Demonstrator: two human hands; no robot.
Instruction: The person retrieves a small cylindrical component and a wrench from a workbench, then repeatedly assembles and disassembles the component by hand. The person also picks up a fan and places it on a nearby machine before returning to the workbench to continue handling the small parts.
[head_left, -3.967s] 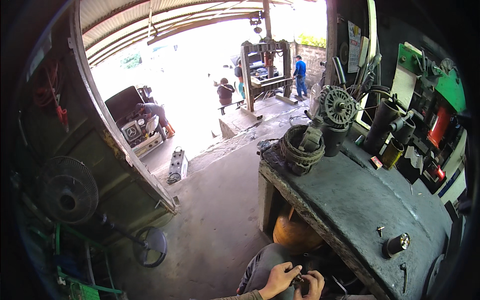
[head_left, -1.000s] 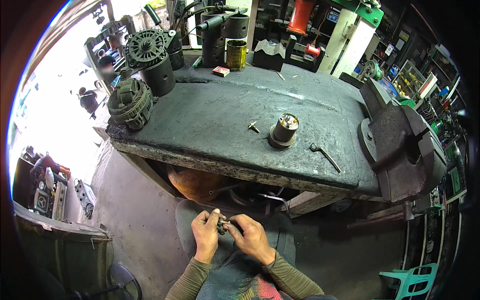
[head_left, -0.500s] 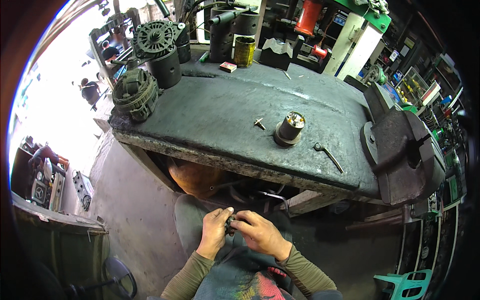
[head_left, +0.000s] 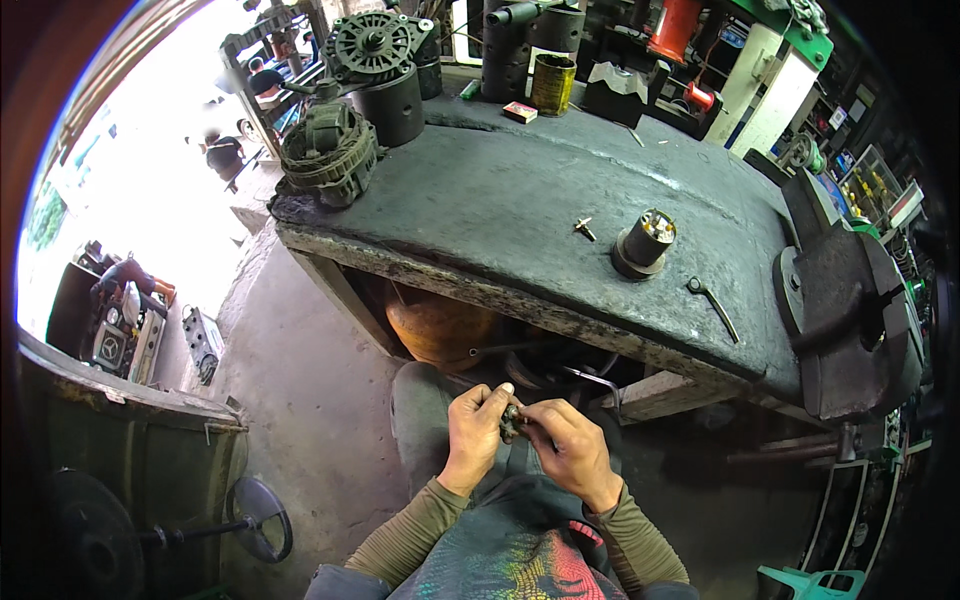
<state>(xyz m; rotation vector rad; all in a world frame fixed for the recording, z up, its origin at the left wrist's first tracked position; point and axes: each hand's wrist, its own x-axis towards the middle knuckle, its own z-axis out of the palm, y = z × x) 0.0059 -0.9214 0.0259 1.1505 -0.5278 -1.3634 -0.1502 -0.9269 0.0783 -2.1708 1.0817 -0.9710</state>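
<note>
Above my lap, short of the workbench's (head_left: 480, 200) near edge, both hands meet on a small dark metal part (head_left: 510, 426). My left hand (head_left: 475, 435) grips it between thumb and fingers. The fingertips of my right hand (head_left: 578, 452) pinch at its right side and partly cover it, so its exact kind is unclear. Beyond them on the bench stand a dark cylindrical housing (head_left: 636, 252) with a flanged base and a small bolt-like fitting (head_left: 586, 230). A curved wrench (head_left: 712, 308) lies to their right.
A large vise (head_left: 850, 320) occupies the bench's right end. At the far left sit an alternator (head_left: 375, 48) on a dark cylinder and another alternator body (head_left: 328, 155). A yellow can (head_left: 553, 84) and a matchbox (head_left: 519, 112) stand at the back. An orange rounded object (head_left: 440, 325) is beneath.
The whole view has swung left, so the bench and hands appear farther right. My right fingers have shifted slightly, and more of the dark metal part shows between my hands.
</note>
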